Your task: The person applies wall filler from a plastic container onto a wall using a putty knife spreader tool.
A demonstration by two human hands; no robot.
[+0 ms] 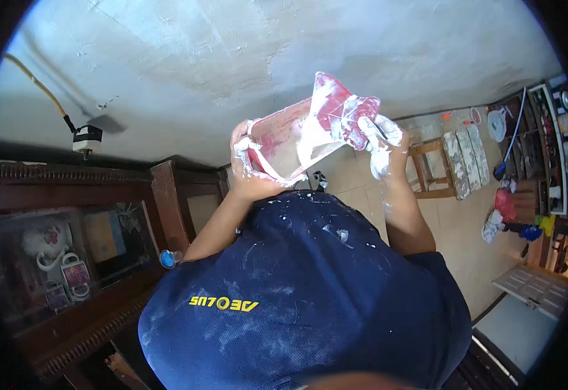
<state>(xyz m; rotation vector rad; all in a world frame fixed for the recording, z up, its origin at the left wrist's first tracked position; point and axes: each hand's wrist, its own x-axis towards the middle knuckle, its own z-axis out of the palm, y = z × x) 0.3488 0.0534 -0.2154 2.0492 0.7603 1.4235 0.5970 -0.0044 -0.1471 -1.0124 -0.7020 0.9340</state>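
My left hand [252, 179] is wrapped round the near left end of a red plastic putty tub [276, 138], its thumb over the rim. The tub is tilted, and white putty smears its walls and edge. In my right hand [389, 148] is a red putty spreader [333, 109], thickly coated with white. Its wide blade overlaps the tub's right end; whether it touches the inside I cannot tell. White putty covers the fingers of both hands and spots my right wrist.
A patchy grey plastered wall [212, 71] rises just ahead. At left stands a dark wooden cabinet [63, 172] with glass panes, and a cable with a box-shaped fitting [87, 138] hangs above. To the right are a wooden stool [433, 170], a tiled floor [453, 224] and a cluttered shelf [550, 149].
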